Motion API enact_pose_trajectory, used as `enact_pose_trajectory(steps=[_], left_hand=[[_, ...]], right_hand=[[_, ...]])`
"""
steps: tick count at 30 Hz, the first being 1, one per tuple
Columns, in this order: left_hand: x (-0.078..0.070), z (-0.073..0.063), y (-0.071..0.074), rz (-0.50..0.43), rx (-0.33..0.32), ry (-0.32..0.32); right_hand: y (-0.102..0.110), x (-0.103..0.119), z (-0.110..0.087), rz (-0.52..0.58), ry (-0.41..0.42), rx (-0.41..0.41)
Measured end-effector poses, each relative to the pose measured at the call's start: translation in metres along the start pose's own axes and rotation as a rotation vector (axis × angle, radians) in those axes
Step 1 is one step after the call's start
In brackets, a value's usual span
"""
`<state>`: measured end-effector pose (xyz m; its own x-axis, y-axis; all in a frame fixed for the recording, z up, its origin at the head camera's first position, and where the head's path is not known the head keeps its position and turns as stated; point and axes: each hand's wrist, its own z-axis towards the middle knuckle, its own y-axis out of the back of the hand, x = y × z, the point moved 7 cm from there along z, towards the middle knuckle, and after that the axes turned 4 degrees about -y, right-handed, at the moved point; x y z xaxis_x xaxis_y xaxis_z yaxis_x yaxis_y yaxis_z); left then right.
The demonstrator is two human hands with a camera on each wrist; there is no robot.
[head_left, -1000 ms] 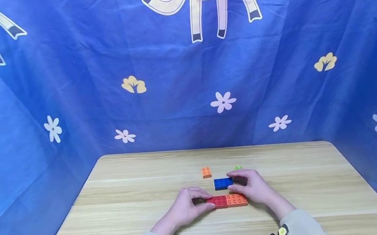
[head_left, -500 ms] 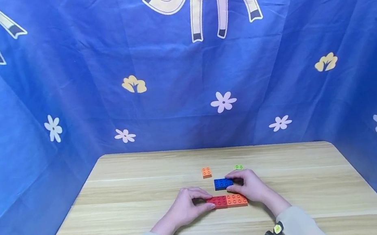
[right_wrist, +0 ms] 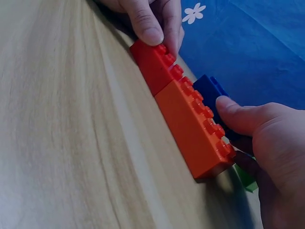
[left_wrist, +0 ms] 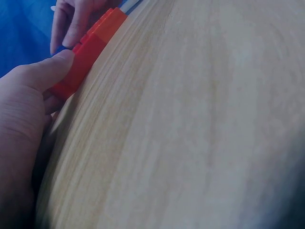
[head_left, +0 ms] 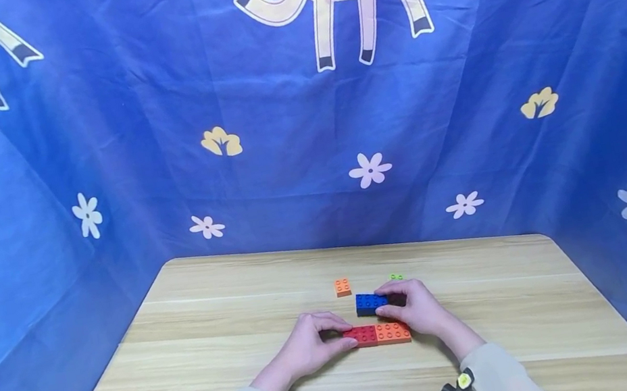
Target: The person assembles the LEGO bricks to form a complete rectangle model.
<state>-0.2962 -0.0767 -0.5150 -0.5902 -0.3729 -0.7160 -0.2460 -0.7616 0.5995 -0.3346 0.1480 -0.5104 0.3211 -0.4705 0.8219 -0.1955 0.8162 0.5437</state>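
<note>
My left hand pinches the left end of a red toy building brick, thumb in front and fingers behind. End to end with that brick, on its right, lies an orange brick of the same studded kind. Just behind the pair, my right hand grips the right end of a blue brick between thumb and fingers. The blue brick's left end is tipped up a little. In the right wrist view the thumb presses the near side of the blue brick, beyond the orange brick.
Farther back on the wooden table lies a small orange brick. A small green brick sits behind my right hand, partly hidden. A blue patterned cloth hangs around the table's back and sides.
My right hand has closed on the blue brick's right end and tipped it slightly up from where it lay flat. My left hand and the red and orange bricks have stayed put.
</note>
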Motion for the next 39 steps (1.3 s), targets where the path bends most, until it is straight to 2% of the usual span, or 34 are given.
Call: enact_pose_trajectory(steps=[10, 23, 28, 39], left_hand=[[0.001, 0.001, 0.000, 0.002, -0.004, -0.003], [0.001, 0.000, 0.000, 0.008, -0.005, 0.001], [0.001, 0.001, 0.000, 0.014, -0.010, -0.012], [0.002, 0.001, -0.001, -0.015, 0.002, 0.006]], right_hand=[[0.005, 0.011, -0.004, 0.076, -0.045, 0.010], [0.010, 0.025, -0.017, 0.185, -0.041, 0.041], [0.009, 0.025, -0.024, 0.172, -0.038, 0.042], [0.002, 0.021, -0.036, 0.097, -0.036, 0.062]])
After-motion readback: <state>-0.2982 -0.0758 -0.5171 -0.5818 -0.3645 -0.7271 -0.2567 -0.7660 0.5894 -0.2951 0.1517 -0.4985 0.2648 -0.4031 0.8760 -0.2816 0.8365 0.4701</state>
